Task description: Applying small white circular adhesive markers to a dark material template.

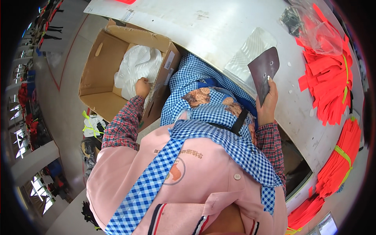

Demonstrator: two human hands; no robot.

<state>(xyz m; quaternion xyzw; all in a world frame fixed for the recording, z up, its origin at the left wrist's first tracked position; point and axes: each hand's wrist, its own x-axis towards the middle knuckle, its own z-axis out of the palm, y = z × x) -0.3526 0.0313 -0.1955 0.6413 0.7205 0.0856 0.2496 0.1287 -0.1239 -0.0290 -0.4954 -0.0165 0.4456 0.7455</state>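
Note:
My left hand [143,87] reaches into an open cardboard box [89,72] on the left. Its fingers are closed at the edge of the white translucent sheets [137,64] with rounded outlines that lie inside. At the table's near edge, my right hand [268,102] grips a dark maroon flat piece [264,66] with small holes in it, thumb on top. A small white bit shows by the thumb tip. Beside that piece, a stack of clear patterned sheets [247,56] lies on the white table [196,27], partly covered by it.
Bundles of bright red strips [325,84] tied with yellow-green bands lie along the table's right side, more [340,156] nearer me. A crumpled clear plastic bag [319,37] rests on the far bundle. Wrapped black and white goods [94,125] sit beside the box.

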